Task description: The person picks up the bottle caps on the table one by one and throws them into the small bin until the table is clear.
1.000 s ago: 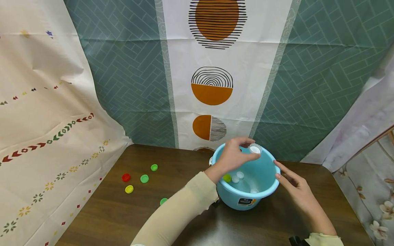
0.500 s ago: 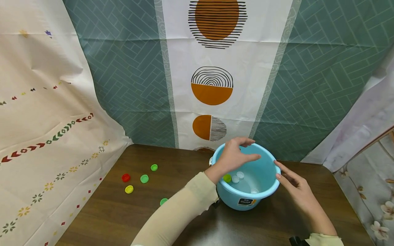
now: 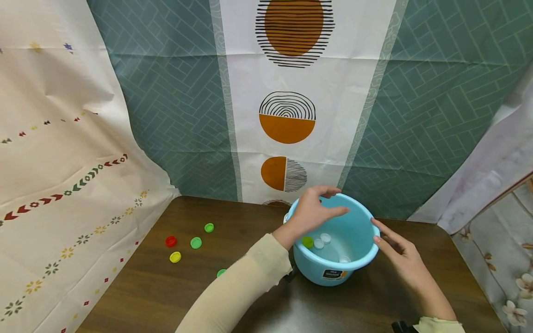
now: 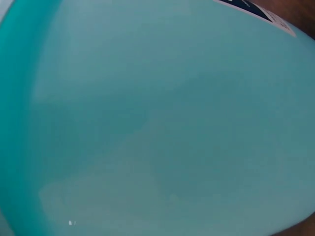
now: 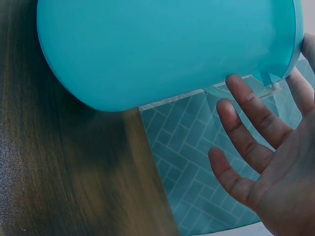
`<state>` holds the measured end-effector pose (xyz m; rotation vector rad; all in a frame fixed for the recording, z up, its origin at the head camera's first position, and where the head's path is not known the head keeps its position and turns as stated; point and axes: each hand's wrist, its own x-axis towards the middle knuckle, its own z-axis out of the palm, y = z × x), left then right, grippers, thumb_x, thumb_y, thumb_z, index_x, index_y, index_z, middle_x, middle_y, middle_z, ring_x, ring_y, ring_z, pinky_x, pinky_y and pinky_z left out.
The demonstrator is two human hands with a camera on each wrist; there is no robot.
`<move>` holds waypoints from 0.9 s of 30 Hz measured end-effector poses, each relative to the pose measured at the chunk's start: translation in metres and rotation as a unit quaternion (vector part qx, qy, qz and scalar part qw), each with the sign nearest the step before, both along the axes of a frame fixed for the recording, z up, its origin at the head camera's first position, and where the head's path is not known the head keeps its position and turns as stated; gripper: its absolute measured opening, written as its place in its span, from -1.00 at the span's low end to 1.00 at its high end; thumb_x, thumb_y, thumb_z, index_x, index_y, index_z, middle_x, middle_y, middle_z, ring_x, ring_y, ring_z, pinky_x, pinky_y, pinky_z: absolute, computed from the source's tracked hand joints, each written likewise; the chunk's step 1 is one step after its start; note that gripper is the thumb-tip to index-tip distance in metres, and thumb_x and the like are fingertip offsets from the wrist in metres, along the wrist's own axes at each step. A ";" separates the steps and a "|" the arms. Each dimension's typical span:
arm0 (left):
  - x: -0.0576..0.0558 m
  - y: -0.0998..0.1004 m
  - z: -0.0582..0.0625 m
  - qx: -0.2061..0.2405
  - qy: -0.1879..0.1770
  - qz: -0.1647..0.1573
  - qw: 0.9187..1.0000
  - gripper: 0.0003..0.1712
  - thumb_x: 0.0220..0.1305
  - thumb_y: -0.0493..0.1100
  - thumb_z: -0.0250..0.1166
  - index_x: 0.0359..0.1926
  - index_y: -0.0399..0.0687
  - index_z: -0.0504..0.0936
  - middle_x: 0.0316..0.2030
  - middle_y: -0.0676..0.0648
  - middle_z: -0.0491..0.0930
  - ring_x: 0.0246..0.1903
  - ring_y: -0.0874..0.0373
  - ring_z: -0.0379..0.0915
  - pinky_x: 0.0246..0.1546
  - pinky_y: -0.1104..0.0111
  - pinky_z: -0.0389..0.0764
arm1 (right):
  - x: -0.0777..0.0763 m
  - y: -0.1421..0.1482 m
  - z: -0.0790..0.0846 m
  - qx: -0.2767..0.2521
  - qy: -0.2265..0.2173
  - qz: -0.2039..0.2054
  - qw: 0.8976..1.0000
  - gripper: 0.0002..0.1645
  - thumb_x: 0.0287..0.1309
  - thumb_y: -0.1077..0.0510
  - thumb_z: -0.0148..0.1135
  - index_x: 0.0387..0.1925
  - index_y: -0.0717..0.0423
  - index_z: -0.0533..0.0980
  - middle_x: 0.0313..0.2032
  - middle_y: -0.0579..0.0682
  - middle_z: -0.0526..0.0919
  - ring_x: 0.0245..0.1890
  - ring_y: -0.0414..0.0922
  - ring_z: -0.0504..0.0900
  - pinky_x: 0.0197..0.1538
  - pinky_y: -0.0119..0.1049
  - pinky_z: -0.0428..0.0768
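A light blue bucket [image 3: 329, 273] stands on the dark wooden table. Over its left rim reaches my left hand [image 3: 310, 215], thumb and fingers spread apart with nothing between them. At the right rim my right hand [image 3: 399, 254] touches the bucket with thumb and index finger; its other fingers [image 5: 246, 140] extend loosely along the outer wall in the right wrist view. Inside the bucket lie a yellow-green bottle cap [image 3: 307, 242] and several whitish caps [image 3: 325, 238]. The bucket's outer wall [image 4: 162, 118] fills the left wrist view, where the left hand is hidden.
Left of the bucket lie a red cap [image 3: 171, 241], a yellow cap [image 3: 175, 257] and several green caps [image 3: 196, 243], one partly behind the left sleeve [image 3: 245, 282]. A patterned cloth [image 3: 287, 115] hangs at the table's far edge.
My left hand has let go of a clear-rimmed white cap that it held above the bucket, then shifted slightly left. The right hand stays at the rim.
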<state>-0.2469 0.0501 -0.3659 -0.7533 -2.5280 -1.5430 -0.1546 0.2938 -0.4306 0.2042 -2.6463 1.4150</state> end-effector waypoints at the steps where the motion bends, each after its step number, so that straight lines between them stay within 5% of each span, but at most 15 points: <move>1: 0.000 -0.002 0.001 0.004 -0.002 0.000 1.000 -0.47 -0.04 0.23 0.40 0.01 0.31 0.58 -0.02 0.13 0.59 -0.01 0.23 0.45 -0.10 0.41 0.53 | 0.000 0.000 0.000 0.000 0.000 0.000 1.000 -0.43 0.33 -0.01 0.01 0.35 -0.31 0.21 0.17 0.00 0.50 -0.07 -0.42 0.56 -0.14 -0.54 0.53; 6: -0.003 -0.017 0.003 0.041 -0.007 -0.001 0.999 -0.49 -0.03 0.18 0.42 -0.01 0.26 0.60 -0.06 0.20 0.58 -0.02 0.14 0.46 -0.13 0.37 0.56 | 0.000 0.000 0.001 -0.002 0.004 -0.001 1.000 -0.43 0.33 0.00 0.01 0.35 -0.29 0.21 0.16 0.02 0.51 -0.07 -0.41 0.56 -0.15 -0.55 0.52; 12: -0.007 -0.043 0.006 0.052 0.022 0.029 0.998 -0.51 0.00 0.17 0.40 0.00 0.25 0.60 -0.07 0.23 0.57 -0.07 0.31 0.44 -0.04 0.21 0.54 | 0.001 -0.001 0.001 -0.003 -0.002 -0.002 1.000 -0.43 0.33 -0.01 0.01 0.35 -0.30 0.21 0.20 0.02 0.47 -0.06 -0.40 0.56 -0.15 -0.55 0.52; 18: -0.009 -0.077 0.006 0.061 0.036 0.056 0.996 -0.52 0.05 0.18 0.36 0.02 0.28 0.58 -0.05 0.23 0.57 -0.02 0.22 0.45 0.03 0.19 0.50 | 0.001 -0.001 0.000 -0.002 0.000 -0.001 1.000 -0.42 0.33 0.00 0.02 0.35 -0.31 0.21 0.19 0.05 0.48 -0.06 -0.39 0.57 -0.14 -0.55 0.52; 27: -0.015 -0.139 -0.015 0.044 0.045 0.131 0.989 -0.54 0.06 0.20 0.34 -0.01 0.23 0.60 -0.08 0.18 0.60 -0.05 0.24 0.47 0.03 0.10 0.50 | 0.001 -0.001 0.001 0.001 -0.002 -0.002 1.000 -0.43 0.33 -0.02 0.02 0.34 -0.32 0.21 0.19 0.05 0.49 -0.06 -0.39 0.57 -0.14 -0.56 0.51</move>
